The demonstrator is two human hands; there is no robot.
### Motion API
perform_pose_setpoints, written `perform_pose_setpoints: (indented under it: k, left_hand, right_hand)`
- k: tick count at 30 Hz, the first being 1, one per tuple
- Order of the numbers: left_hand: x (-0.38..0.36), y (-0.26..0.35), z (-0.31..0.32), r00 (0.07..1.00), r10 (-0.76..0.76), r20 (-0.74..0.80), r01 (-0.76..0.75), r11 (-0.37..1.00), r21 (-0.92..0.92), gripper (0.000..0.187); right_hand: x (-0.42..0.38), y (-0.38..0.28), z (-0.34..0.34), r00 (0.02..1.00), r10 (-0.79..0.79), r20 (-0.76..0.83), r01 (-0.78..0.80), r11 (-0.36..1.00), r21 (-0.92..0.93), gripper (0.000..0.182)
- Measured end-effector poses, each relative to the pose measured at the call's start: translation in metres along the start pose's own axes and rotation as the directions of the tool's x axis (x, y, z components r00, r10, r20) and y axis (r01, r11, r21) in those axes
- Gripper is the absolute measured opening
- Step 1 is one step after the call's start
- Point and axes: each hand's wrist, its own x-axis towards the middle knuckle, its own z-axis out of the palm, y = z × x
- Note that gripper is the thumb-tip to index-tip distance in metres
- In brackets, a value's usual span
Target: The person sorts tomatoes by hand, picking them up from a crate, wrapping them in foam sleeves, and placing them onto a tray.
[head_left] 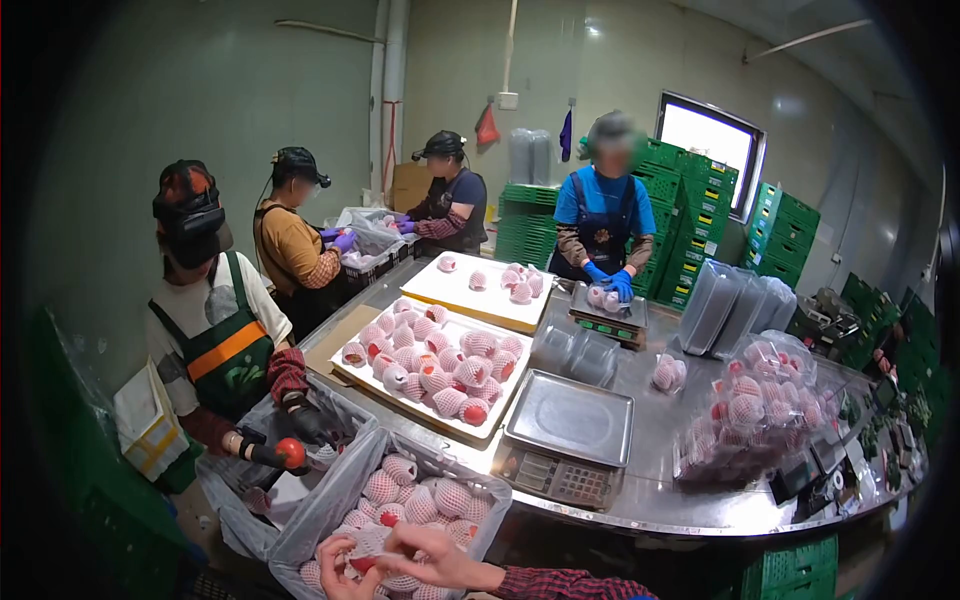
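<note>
At the bottom of the view, my left hand (338,568) curls around a red fruit (363,564), mostly hidden by my fingers. My right hand (445,556), in a red plaid sleeve, reaches over from the right with its fingertips closed at a foam net (372,541) between the hands. Both are over a plastic-lined crate (487,497) heaped with net-wrapped fruits (425,500). Just left stands another lined crate (235,517), where a co-worker's gloved hand holds a bare red fruit (290,453).
Beyond the crate, a white tray (343,372) of netted fruit lies on the steel table (660,500). A scale with a metal pan (570,418) stands right of it, and packed clear boxes (745,425) are stacked further right. Several co-workers (605,215) surround the table. Green crates (700,215) line the back.
</note>
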Motion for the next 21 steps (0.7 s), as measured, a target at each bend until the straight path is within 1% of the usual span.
perform_pose_setpoints:
  k: [1,2,3,4,5,7,8,9,10,11,12,13,14,15,17,18,19,20,21]
  left_hand:
    - [0.000,-0.001,0.001,0.996,0.004,-0.084,0.000,0.998,0.056,0.057]
    - [0.001,-0.004,0.000,0.997,0.003,-0.082,0.001,0.998,0.056,0.057]
    - [0.001,-0.009,-0.001,0.994,0.056,-0.098,-0.051,0.997,0.056,0.056]
    - [0.002,-0.013,-0.001,0.987,0.109,-0.115,-0.103,0.993,0.057,0.055]
    - [0.002,-0.015,0.000,0.988,0.106,-0.115,-0.100,0.993,0.059,0.055]
    - [0.003,-0.018,0.005,0.971,0.203,-0.124,-0.192,0.976,0.098,0.052]
    - [0.004,-0.022,0.010,0.972,0.202,-0.122,-0.191,0.977,0.099,0.052]
    - [0.005,-0.029,0.016,0.944,0.315,-0.096,-0.280,0.921,0.272,0.051]
    - [0.006,-0.033,0.021,0.908,0.415,-0.051,-0.354,0.827,0.436,0.049]
    - [0.007,-0.028,0.028,0.913,0.405,-0.053,-0.342,0.828,0.443,0.049]
    - [0.008,-0.023,0.034,0.937,0.346,-0.044,-0.283,0.828,0.485,0.049]
    - [0.007,-0.019,0.033,0.959,0.279,-0.042,-0.215,0.819,0.532,0.049]
    - [0.008,-0.025,0.030,0.992,0.117,-0.043,-0.090,0.915,0.393,0.050]
    - [0.008,-0.025,0.026,0.993,0.102,-0.062,-0.068,0.911,0.407,0.050]
    - [0.012,-0.024,0.020,0.972,0.224,0.064,-0.216,0.765,0.607,0.050]
    - [0.012,-0.036,0.010,0.953,0.277,0.125,-0.282,0.656,0.700,0.045]
    - [0.009,-0.045,0.004,0.955,0.270,0.119,-0.273,0.656,0.703,0.045]
    - [0.005,-0.054,0.000,0.989,0.146,-0.002,-0.117,0.800,0.589,0.041]
    - [0.000,-0.065,-0.007,0.995,0.001,-0.101,0.044,0.897,0.441,0.038]
  right_hand:
    - [-0.001,0.001,0.000,1.000,0.002,-0.001,-0.002,1.000,0.000,0.018]
    - [-0.002,0.004,0.002,0.995,0.097,-0.005,-0.096,0.988,0.125,0.018]
    - [-0.004,0.007,0.004,0.982,0.191,0.003,-0.186,0.951,0.247,0.019]
    - [-0.008,0.025,0.000,0.873,0.486,0.048,-0.445,0.753,0.485,0.026]
    - [-0.012,0.044,-0.001,0.872,0.487,0.048,-0.446,0.751,0.487,0.026]
    - [-0.007,0.054,0.000,0.737,0.661,0.139,-0.599,0.545,0.587,0.035]
    - [-0.017,0.063,0.015,0.729,0.653,0.207,-0.566,0.406,0.717,0.041]
    - [-0.017,0.066,0.021,0.729,0.653,0.207,-0.566,0.404,0.719,0.041]
    - [-0.016,0.068,0.026,0.727,0.616,0.303,-0.540,0.241,0.806,0.039]
    - [-0.015,0.065,0.031,0.727,0.562,0.393,-0.509,0.058,0.859,0.038]
    - [-0.016,0.065,0.029,0.694,0.650,0.310,-0.515,0.148,0.844,0.043]
    - [-0.016,0.070,0.027,0.684,0.651,0.331,-0.520,0.116,0.846,0.043]
    - [-0.015,0.081,0.023,0.710,0.664,0.235,-0.514,0.260,0.818,0.043]
    - [-0.014,0.091,0.018,0.741,0.657,0.139,-0.502,0.405,0.765,0.043]
    - [0.006,0.078,-0.023,0.724,0.689,-0.012,-0.604,0.643,0.471,0.046]
    - [0.015,0.090,-0.041,0.719,0.692,-0.070,-0.622,0.684,0.381,0.050]
    - [0.023,0.114,-0.061,0.715,0.686,-0.132,-0.636,0.717,0.286,0.054]
    - [0.031,0.139,-0.078,0.748,0.619,-0.238,-0.570,0.784,0.248,0.056]
    - [0.039,0.161,-0.094,0.770,0.540,-0.340,-0.501,0.842,0.202,0.058]
